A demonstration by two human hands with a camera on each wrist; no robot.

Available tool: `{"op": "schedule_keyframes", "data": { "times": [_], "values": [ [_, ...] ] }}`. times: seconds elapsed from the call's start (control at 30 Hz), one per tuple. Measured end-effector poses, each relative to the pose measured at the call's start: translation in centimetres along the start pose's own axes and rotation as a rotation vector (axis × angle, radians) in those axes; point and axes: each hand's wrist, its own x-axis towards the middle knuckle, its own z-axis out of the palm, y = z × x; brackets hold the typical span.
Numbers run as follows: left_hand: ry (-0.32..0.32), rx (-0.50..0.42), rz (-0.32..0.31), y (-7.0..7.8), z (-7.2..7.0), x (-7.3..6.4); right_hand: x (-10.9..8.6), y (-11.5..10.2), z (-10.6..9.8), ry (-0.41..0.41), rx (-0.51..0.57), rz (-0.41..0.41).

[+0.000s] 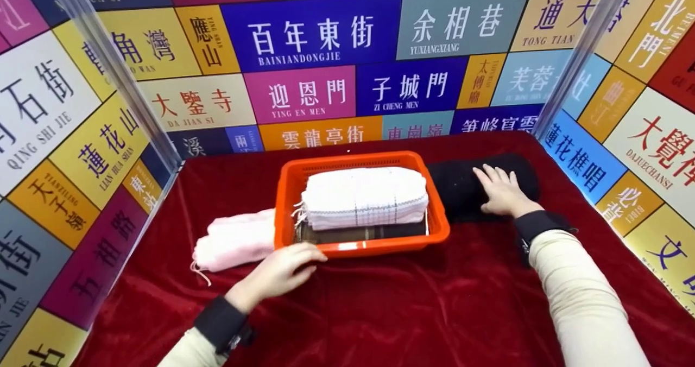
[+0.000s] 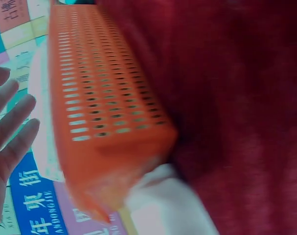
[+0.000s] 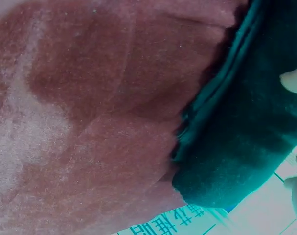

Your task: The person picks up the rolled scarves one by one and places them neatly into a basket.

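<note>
An orange plastic basket (image 1: 355,247) stands in the middle of the table. In it lies a folded white scarf (image 1: 364,196) with stripes and fringe, on top of a folded dark brown cloth (image 1: 336,234). My left hand (image 1: 279,273) is at the basket's front left corner; the left wrist view shows its fingers (image 2: 16,132) extended beside the perforated wall. A rolled black cloth (image 1: 456,190) lies to the right of the basket. Over its right part is my right hand (image 1: 502,193), fingers spread, with the thumb (image 3: 294,81) over the roll in the right wrist view.
A rolled pink scarf (image 1: 239,239) with fringe lies left of the basket, against its side. Dark red velvet cloth (image 1: 402,312) covers the table. Panels with printed place names (image 1: 309,33) enclose the back and both sides, with clear corner posts (image 1: 146,101).
</note>
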Motion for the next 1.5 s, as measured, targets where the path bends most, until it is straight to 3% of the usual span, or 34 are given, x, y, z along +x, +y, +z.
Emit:
{"op": "schedule_keyframes", "data": {
  "times": [0.23, 0.43, 0.6, 0.87, 1.0, 1.13, 1.23, 1.37, 1.5],
  "values": [
    [-0.120, 0.017, -0.061, -0.1, 1.4, -1.8, 2.3, -0.8, 0.9, -0.013, -0.033, 0.058],
    [-0.118, 0.045, 0.011, 0.3, 1.7, -2.5, 4.6, -1.9, 0.5, -0.183, 0.038, 0.126],
    [-0.098, 0.087, 0.024, 0.7, 1.7, -2.9, 5.4, -2.1, -0.6, -0.335, -0.043, 0.140],
    [-0.089, 0.113, 0.053, 1.2, 1.7, -3.2, 6.1, -2.2, 1.0, -0.251, -0.236, 0.082],
    [-0.099, 0.108, 0.042, 1.1, 1.8, -2.9, 6.2, -2.2, 1.1, -0.286, -0.215, 0.060],
    [-0.106, 0.105, 0.043, 1.0, 1.8, -2.8, 5.7, -1.2, 1.7, -0.216, -0.153, -0.061],
    [-0.098, 0.118, 0.051, 1.0, 1.8, -3.0, 5.4, -0.4, 2.5, -0.061, -0.160, -0.157],
    [-0.086, 0.135, 0.059, 1.1, 1.7, -3.2, 5.0, 0.1, 3.6, 0.130, -0.164, -0.211],
    [-0.084, 0.134, 0.060, 1.2, 1.6, -3.2, 4.3, 0.2, 4.2, 0.264, -0.161, -0.217]
  ]
}}
